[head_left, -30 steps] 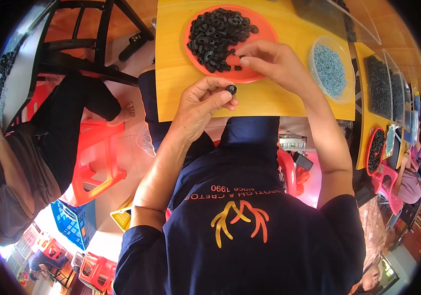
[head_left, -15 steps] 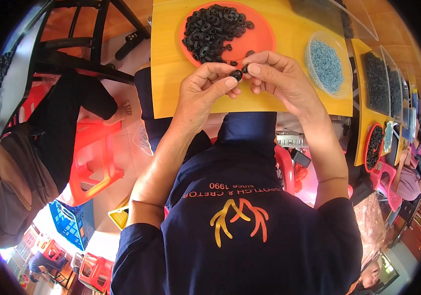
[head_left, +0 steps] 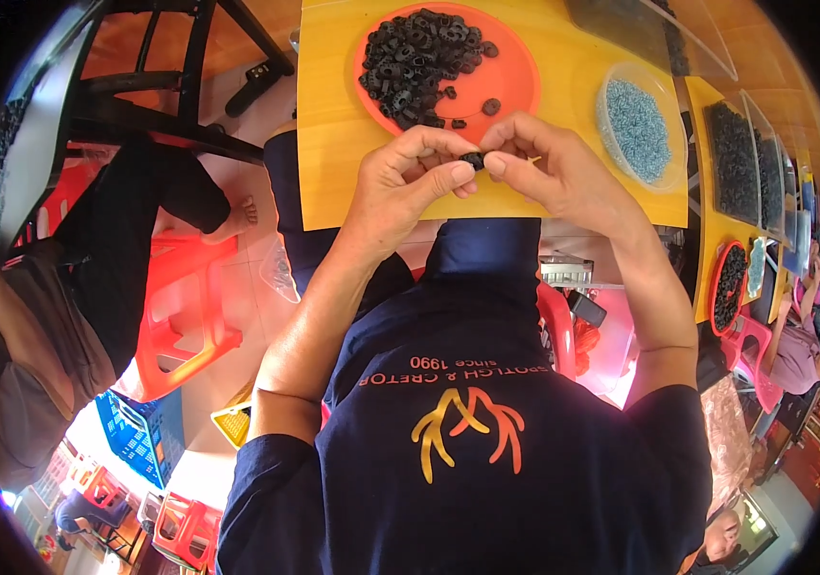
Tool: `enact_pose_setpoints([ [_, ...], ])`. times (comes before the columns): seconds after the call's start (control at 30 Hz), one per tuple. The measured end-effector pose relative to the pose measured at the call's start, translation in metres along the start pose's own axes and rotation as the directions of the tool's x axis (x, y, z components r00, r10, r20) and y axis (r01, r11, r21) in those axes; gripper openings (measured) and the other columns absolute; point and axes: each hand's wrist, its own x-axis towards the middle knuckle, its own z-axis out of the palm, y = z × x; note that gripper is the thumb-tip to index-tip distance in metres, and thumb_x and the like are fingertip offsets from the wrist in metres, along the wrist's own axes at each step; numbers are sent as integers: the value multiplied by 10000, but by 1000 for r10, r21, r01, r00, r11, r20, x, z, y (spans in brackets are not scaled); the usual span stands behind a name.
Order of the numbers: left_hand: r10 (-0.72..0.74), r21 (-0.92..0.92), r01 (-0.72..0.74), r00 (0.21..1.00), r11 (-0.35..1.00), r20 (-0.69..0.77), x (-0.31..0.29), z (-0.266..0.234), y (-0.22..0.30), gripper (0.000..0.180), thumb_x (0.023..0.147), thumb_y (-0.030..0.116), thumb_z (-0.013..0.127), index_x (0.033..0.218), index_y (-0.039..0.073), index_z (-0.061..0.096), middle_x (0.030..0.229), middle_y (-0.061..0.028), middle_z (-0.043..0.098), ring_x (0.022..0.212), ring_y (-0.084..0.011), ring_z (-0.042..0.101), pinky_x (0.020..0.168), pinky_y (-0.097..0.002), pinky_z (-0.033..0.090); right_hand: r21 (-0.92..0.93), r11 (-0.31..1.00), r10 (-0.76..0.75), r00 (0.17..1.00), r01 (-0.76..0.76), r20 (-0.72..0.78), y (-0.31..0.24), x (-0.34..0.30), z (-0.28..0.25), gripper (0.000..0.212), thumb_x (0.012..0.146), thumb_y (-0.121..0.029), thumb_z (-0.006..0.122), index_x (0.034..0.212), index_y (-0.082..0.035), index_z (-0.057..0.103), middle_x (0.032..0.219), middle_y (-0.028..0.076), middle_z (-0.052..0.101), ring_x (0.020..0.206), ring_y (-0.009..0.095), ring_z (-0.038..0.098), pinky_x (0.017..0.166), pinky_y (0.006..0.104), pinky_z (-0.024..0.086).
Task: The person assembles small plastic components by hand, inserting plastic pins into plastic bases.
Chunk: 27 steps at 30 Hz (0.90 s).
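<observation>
Above the near edge of the yellow table, my left hand (head_left: 412,177) pinches a small black part (head_left: 473,160) between thumb and fingers. My right hand (head_left: 549,172) is closed too, its thumb and fingertips pressed against the part's right side. The fingers cover much of the part, so its full shape is hidden. Just beyond my hands lies a round orange-red tray (head_left: 513,81), with a heap of black ring-like parts (head_left: 419,62) on its left side. A round brown-black piece (head_left: 491,106) and a few loose black bits lie nearer its front.
A clear round tub of small pale-blue pieces (head_left: 638,129) stands on the yellow table (head_left: 333,182) at right. Further right are clear boxes of black parts (head_left: 740,158) and another red tray (head_left: 731,287). A person (head_left: 26,355) sits at left by a red stool (head_left: 189,316).
My hands have come closer together and slightly nearer me. The small black piece earlier pinched in my right fingers now cannot be seen apart from the part in my left.
</observation>
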Motion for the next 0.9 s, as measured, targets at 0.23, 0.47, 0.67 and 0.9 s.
enact_pose_setpoints([
  [0.23,-61,26,59,996,998,62,-6,11,2,182,920,43,686,1085,-19,645,915,-59,678,831,-98,635,743,-249,532,-387,902,-130,975,192,179,-2,-11,-7,346,1009,-324,512,918,0,593,752,179,632,689,367,613,649,434,483],
  [0.47,-94,28,92,992,995,80,-6,9,-3,171,915,43,691,1070,-17,649,906,-55,676,812,-94,629,729,-246,526,-353,933,-3,985,65,174,-15,-16,-4,337,995,-270,529,829,17,592,705,188,606,653,371,595,622,436,469],
  [0.67,-96,-14,99,985,995,145,-6,10,-2,177,918,63,692,1071,-15,646,898,-54,671,803,-111,639,727,-251,527,-274,957,-32,975,93,218,-16,-18,-11,331,996,-267,531,839,17,593,699,171,607,651,342,603,627,421,474],
  [0.9,-102,28,98,982,995,162,-3,15,5,157,921,58,686,1055,-14,647,903,-51,668,806,-107,636,723,-254,530,-304,947,-15,960,103,278,-20,-16,-19,346,994,-282,528,842,20,601,696,160,620,670,340,623,647,426,486],
])
